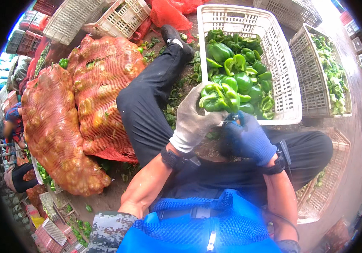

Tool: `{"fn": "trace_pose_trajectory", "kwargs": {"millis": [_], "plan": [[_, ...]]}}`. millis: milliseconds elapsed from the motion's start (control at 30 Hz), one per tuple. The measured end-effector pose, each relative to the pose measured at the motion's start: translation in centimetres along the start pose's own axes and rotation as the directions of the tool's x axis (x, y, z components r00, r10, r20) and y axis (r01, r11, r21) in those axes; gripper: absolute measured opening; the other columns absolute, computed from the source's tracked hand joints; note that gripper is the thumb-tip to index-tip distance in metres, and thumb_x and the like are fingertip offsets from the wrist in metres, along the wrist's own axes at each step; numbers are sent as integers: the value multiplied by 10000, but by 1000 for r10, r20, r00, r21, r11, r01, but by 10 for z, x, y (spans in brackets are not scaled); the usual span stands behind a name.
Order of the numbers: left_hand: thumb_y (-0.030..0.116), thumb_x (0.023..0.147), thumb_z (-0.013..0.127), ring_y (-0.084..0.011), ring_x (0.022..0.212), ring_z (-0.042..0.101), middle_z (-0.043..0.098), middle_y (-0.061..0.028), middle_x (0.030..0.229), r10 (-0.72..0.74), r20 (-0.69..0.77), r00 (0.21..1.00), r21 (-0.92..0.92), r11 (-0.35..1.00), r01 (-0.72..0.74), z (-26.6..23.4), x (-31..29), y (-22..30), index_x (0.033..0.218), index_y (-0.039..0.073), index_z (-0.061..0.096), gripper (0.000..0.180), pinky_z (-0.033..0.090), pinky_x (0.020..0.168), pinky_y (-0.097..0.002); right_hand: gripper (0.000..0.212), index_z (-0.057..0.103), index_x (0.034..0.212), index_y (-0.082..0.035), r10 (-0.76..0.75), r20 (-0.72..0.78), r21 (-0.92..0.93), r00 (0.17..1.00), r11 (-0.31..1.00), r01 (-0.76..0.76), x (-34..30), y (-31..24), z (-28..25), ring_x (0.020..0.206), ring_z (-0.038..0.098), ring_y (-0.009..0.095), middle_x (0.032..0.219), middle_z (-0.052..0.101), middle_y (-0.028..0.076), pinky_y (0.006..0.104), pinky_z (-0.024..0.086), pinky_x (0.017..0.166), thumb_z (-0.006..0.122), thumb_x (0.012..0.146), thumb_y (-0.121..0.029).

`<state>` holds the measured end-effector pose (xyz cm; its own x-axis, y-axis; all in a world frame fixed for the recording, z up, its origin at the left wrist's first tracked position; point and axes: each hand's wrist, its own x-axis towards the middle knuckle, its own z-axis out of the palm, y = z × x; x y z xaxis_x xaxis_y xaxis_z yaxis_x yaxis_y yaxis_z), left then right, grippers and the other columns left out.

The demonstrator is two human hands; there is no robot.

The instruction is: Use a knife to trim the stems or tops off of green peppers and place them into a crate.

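My left hand [191, 122], in a grey-and-white glove, is closed around a cut green bell pepper [220, 98] over the near edge of a white plastic crate [288, 80]. Just beside it, my right hand [248, 137] wears a blue glove, and its fingers are curled together at the pepper's lower end. A small dark blue thing shows at those fingers, too blurred for me to name. Inside the crate lie several green bell peppers [244, 83], some whole and some cut open, with darker green pieces [248, 42] toward the far end.
Two red mesh sacks [58, 130] full of produce lean at my left. A second crate [312, 76] with leafy green scraps stands at the right, and another crate [326, 181] is by my right knee. Scraps litter the floor between my legs. Another person [14, 122] is at the far left.
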<state>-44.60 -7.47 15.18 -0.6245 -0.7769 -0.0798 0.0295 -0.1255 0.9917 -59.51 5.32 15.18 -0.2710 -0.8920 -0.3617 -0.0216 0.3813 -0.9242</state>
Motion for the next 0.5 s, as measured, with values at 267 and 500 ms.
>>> {"fn": "trace_pose_trajectory", "kwargs": {"millis": [267, 500], "plan": [[76, 861, 771, -129, 1059, 685, 719, -66, 1144, -150, 90, 985, -419, 891, 174, 7, 15, -5, 1357, -24, 595, 536, 544, 979, -315, 183, 688, 950, -30, -618, 140, -569, 773, 589, 574, 7, 32, -41, 606, 587, 132, 744, 617, 17, 298, 477, 560, 669, 963, -211], [-61, 803, 774, -140, 1120, 668, 672, -74, 1268, -37, 299, 953, -213, 971, 105, 3, 27, 19, 1433, 3, 532, 678, 570, 955, -282, 238, 720, 1092, -67, 223, -117, 479, 968, 866, -141, -4, -13, -64, 521, 501, 50, 786, 639, 13, 230, 396, 452, 682, 1020, -291]]}}
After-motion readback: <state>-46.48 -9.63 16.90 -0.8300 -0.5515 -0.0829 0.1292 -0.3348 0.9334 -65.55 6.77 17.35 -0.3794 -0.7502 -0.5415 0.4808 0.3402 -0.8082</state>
